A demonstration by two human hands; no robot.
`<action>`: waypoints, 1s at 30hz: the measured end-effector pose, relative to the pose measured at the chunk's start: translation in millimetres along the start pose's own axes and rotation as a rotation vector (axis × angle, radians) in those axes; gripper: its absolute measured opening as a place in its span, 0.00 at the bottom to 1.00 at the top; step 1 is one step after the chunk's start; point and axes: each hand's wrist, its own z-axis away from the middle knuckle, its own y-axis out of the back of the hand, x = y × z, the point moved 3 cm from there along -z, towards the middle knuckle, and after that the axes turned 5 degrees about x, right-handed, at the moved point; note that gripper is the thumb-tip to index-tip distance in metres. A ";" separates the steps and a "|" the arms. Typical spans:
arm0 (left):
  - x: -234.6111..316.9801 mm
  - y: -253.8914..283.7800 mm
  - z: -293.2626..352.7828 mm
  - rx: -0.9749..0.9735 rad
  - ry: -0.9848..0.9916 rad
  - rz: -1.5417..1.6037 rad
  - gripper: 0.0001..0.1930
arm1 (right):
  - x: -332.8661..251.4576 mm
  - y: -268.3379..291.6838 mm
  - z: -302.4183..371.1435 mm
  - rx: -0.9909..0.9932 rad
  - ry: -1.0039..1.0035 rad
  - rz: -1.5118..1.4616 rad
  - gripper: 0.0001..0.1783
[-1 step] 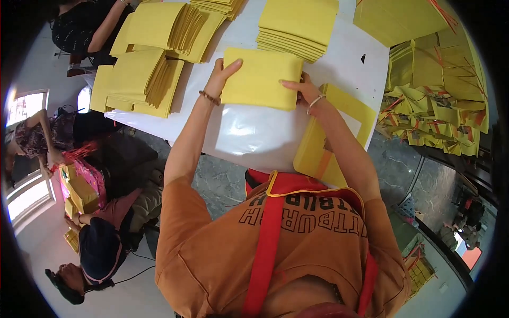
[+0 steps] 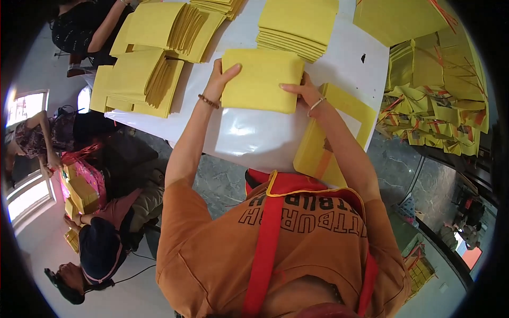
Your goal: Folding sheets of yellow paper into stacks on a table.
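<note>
My left hand (image 2: 224,78) and my right hand (image 2: 302,91) hold a stack of yellow paper (image 2: 260,79) by its left and right edges, above the white table. Each thumb lies on the stack's top face, while the other fingers go behind it, mostly hidden. Just beyond it sits a pile of yellow paper (image 2: 299,24) in overlapping layers. By my right wrist lies a flat yellow packet (image 2: 313,146) with a white patch and an orange band, partly covered by my forearm.
Fanned yellow paper stacks (image 2: 132,79) fill the table's left side. The white table (image 2: 244,132) has a glossy cover. At right, folded yellow paper pieces with red strings (image 2: 429,116) are heaped up. Other people work at left, one near a pink bag (image 2: 87,172).
The held stack's near edge has dipped slightly toward me, with both hands still on it. Little else differs.
</note>
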 end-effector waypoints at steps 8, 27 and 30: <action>1.4 8.5 49.7 -0.140 -0.383 -0.290 0.70 | 9.0 18.5 -1.9 -0.170 0.601 0.651 0.56; -21.2 16.4 34.1 -0.187 -0.362 -0.440 0.64 | 4.6 9.4 3.2 -0.271 0.473 0.514 0.66; -17.6 12.6 32.5 -0.230 -0.401 -0.555 0.61 | 6.0 15.8 -1.6 -0.243 0.540 0.745 0.68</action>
